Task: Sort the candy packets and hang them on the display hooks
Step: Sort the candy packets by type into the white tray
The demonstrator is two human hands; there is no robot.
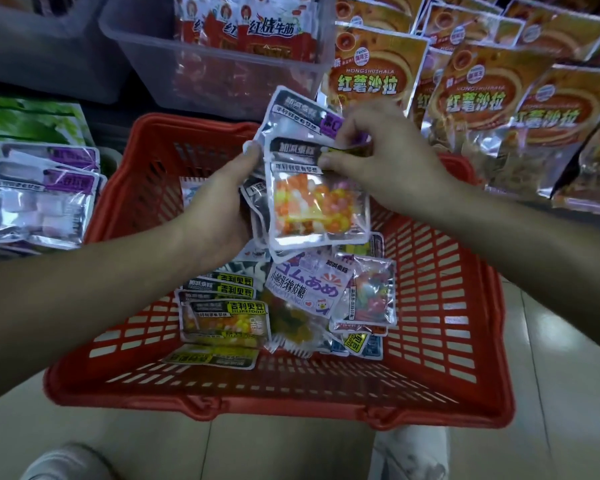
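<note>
Several candy packets (291,112) in left hand (219,209); right hand (378,161) pinches front packet (321,206).

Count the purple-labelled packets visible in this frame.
3: two purple-labelled packets stacked left of the red basket; one held up behind the orange-candy packet. More may lie hidden underneath.

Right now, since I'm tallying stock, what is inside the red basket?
Loose candy packets: yellow-labelled bean packs, a gummy pack. Lower layers are covered, and the held packets hide the far floor.
</note>
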